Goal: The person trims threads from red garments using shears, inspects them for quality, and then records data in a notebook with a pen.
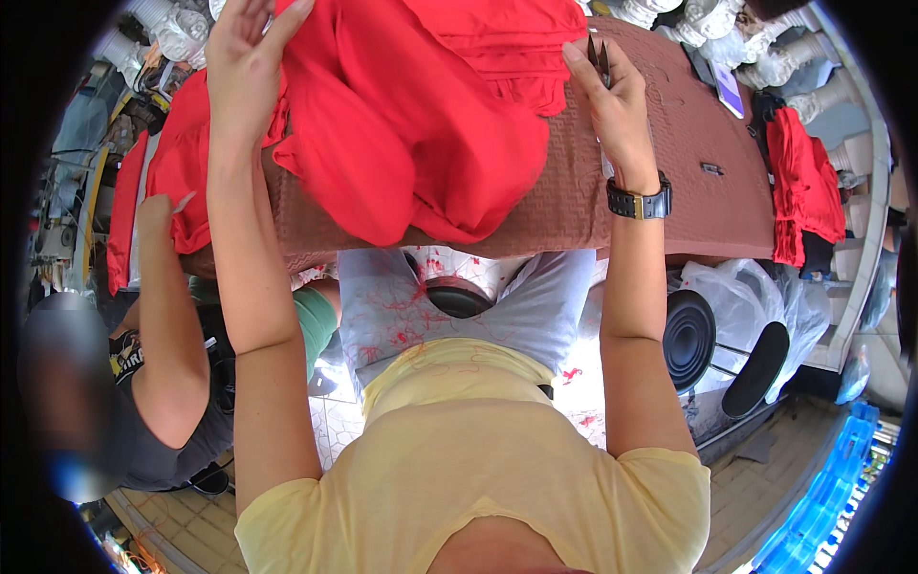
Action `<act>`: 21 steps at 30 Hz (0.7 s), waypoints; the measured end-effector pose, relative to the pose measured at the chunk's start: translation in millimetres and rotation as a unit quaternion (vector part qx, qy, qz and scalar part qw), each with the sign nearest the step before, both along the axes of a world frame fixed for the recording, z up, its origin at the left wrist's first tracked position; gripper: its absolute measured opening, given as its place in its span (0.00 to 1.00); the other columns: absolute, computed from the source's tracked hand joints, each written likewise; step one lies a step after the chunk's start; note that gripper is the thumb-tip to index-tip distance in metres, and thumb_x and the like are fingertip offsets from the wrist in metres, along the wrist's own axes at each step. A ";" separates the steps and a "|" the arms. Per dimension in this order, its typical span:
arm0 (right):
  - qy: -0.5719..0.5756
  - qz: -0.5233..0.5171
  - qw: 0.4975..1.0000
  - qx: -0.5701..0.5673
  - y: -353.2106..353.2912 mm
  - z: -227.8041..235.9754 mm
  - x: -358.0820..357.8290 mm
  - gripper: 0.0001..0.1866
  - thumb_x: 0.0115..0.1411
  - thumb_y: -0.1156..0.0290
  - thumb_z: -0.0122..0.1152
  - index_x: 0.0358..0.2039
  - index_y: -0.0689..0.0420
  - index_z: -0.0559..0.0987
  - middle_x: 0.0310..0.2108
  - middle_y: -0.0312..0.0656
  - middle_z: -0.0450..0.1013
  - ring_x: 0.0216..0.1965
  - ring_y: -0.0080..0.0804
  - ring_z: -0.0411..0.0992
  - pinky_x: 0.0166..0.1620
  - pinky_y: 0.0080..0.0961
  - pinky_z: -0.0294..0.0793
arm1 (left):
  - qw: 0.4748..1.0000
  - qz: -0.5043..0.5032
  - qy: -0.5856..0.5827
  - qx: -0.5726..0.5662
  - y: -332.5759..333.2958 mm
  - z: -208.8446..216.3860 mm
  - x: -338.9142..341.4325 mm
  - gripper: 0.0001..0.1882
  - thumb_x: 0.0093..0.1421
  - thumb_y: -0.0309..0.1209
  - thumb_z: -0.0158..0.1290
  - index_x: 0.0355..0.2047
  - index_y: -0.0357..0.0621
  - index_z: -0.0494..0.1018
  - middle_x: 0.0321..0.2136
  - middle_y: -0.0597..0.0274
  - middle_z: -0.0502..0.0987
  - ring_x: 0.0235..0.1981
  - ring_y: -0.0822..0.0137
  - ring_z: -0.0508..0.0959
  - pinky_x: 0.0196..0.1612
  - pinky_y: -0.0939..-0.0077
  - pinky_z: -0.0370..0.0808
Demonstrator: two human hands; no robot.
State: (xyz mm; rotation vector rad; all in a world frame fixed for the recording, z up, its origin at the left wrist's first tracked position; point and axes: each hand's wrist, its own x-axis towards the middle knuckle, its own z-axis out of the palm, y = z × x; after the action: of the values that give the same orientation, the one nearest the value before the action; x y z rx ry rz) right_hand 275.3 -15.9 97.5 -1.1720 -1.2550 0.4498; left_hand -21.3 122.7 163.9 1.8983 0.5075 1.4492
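Right grip around snips, tips and axis forward.

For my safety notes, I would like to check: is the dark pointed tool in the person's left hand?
No, the dark pointed tool is in the right hand, its blades showing beside the fingers.

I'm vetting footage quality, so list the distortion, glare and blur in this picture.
Head view: fisheye distortion, with black corners and the pale shelf edge bowed at right; head view: floor washed out bright beside the grey trousers; head view: heavy blur over the co-worker's head at far left.
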 end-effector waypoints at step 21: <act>-0.322 0.137 0.916 -0.194 -33.9 -107.4 -133.5 0.27 0.52 0.50 0.72 0.49 0.49 0.78 0.27 0.48 0.78 0.33 0.49 0.79 0.34 0.44 0.75 | 0.868 0.040 0.461 -0.182 -62.6 -176.4 -75.1 0.15 0.61 0.30 0.59 0.44 0.34 0.70 0.44 0.45 0.72 0.46 0.47 0.75 0.51 0.61 0.72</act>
State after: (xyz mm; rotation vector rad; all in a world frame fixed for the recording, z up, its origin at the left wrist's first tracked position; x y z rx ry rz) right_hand 141.8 -49.9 -9.9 -1.5584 -1.9825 0.5591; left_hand -96.4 60.2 -12.5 2.1592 1.2058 0.3308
